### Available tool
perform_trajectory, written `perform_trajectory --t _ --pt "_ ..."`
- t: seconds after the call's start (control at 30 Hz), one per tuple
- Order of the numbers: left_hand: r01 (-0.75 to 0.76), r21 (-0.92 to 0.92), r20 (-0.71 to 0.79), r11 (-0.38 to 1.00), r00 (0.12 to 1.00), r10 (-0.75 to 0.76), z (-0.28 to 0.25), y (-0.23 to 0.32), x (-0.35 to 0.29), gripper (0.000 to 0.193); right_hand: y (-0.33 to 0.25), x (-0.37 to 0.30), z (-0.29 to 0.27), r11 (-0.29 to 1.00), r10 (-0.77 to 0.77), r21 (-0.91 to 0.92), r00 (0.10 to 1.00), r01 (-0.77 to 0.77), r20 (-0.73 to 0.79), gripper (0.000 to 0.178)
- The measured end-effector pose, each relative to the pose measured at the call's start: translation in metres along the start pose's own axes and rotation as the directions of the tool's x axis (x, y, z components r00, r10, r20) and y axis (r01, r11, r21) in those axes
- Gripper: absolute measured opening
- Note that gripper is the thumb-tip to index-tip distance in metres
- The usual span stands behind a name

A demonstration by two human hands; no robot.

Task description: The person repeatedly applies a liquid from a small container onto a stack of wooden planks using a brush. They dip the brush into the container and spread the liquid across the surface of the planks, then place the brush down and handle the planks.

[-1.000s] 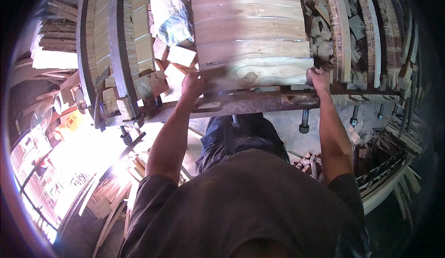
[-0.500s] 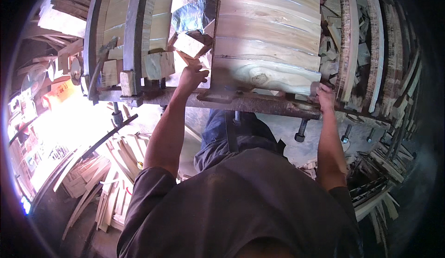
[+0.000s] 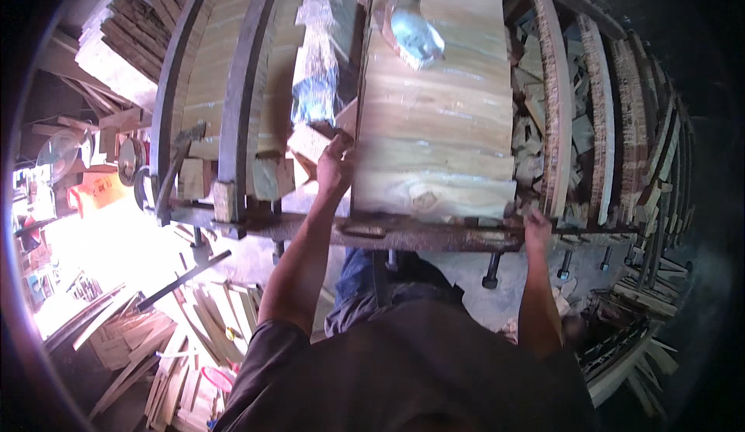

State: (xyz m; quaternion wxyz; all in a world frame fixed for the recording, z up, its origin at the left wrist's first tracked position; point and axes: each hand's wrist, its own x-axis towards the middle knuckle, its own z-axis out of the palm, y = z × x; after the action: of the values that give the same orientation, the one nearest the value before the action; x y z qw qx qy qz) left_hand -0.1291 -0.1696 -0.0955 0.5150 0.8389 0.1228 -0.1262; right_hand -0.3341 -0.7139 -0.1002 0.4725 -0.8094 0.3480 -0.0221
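A wide panel of glued pale boards (image 3: 442, 137) lies across the metal clamp frame (image 3: 434, 236). My left hand (image 3: 334, 170) is at the panel's left edge, fingers curled beside a small pale wood block (image 3: 309, 143); what they grip, if anything, is hidden. By the panel's near right corner is my right hand (image 3: 537, 230), its fingers blurred and partly bent. A cut-open container with whitish, glue-like contents (image 3: 416, 34) rests on the panel's far part. Left of the panel stands a stack of wood pieces with white and blue smears (image 3: 317, 59).
Dark metal bars (image 3: 247, 67) and a hammer (image 3: 177, 170) are at the left. Edge-on boards (image 3: 552, 98) stand right of the panel, with scraps between. Clamp bolts (image 3: 490, 270) jut toward me below the frame. Loose wood strips (image 3: 186, 339) cover the lower-left floor.
The view has shifted, so the bench sits lower and more of the container shows. My left hand has moved forward beside the small block. The right hand stays near the panel's corner.
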Motion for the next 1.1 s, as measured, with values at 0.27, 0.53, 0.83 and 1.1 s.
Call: perform_trajectory --t 0.27,0.53,0.83,1.1 --pt "-0.679 0.308 -0.119 0.666 0.667 0.735 0.021 0.212 0.116 0.088 0.035 -0.086 -0.064 0.453 0.202 0.877 0.977 -0.158 0.072 0.031" --pt "-0.743 0.488 0.157 0.459 0.591 0.791 0.019 0.265 0.226 0.061 -0.029 -0.192 -0.017 0.931 0.026 -0.354 0.982 -0.092 -0.185 0.028" --pt "-0.531 0.527 0.119 0.663 0.819 0.561 -0.092 0.268 0.242 0.016 0.054 -0.232 0.041 0.975 0.198 -0.094 0.979 -0.201 -0.042 0.028" --pt "-0.184 0.635 -0.438 0.75 0.715 0.545 -0.301 0.255 0.214 0.028 0.021 -0.237 0.027 0.745 -0.146 -0.582 0.931 0.325 0.334 0.022"
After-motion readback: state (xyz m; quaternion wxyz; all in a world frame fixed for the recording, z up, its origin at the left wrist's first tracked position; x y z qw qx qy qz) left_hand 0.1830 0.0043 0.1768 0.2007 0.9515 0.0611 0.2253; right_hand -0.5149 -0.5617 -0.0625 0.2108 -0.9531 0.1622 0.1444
